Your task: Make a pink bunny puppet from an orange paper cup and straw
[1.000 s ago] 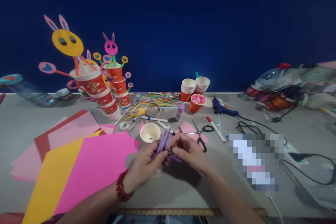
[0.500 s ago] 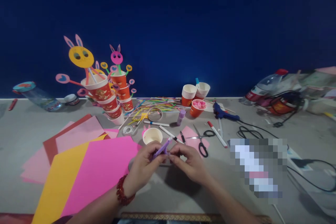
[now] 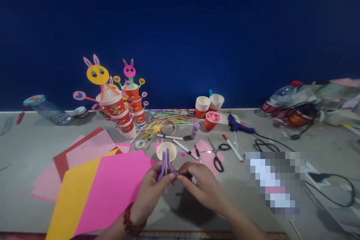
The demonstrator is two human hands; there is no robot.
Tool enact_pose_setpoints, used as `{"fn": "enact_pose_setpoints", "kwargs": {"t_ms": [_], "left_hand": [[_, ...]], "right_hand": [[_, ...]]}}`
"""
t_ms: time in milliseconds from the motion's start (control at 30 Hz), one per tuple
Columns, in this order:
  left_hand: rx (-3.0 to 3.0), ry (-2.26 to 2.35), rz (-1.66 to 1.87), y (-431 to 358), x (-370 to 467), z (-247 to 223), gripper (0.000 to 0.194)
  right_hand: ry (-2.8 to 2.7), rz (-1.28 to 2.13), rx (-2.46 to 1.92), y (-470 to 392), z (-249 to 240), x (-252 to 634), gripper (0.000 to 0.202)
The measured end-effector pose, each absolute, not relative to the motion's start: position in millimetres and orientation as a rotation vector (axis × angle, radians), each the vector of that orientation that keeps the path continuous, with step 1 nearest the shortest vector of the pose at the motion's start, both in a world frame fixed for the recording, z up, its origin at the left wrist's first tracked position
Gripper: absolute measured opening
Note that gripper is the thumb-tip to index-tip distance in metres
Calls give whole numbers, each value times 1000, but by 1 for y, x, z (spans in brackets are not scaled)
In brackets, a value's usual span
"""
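The purple strips (image 3: 163,163), which slanted up to the right, now stand nearly upright, spread either side of a pale stick (image 3: 166,160). The left hand (image 3: 149,191) and right hand (image 3: 201,185) appear lower, baring more of the white cup (image 3: 173,152) and a small pink piece (image 3: 183,155). The view has shifted, everything sitting lower.

Purple stems (image 3: 163,162) matt, pink paper (image 3: 115,187) smooth, scissor blades (image 3: 212,144) metal

The left hand (image 3: 150,191) partly hides the purple strips (image 3: 163,162) (a pixelated item (image 3: 274,183) is unreadable).
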State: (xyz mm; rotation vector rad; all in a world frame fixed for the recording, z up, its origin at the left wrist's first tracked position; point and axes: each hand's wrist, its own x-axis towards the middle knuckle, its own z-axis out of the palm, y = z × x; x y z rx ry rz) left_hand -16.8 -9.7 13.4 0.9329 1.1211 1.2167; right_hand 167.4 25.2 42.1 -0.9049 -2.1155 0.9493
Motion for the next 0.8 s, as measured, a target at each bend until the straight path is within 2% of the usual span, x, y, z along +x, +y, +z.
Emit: {"fn": "enact_pose_setpoints", "kwargs": {"t_ms": [367,800], "left_hand": [[882,1077,1167,-2,-14,9,29],[950,1155,1147,2,-10,7,31]], "right_hand": [[-1993,1076,-1049,29,43,164,14],[-2082,882,-1055,25,39,167,15]]}}
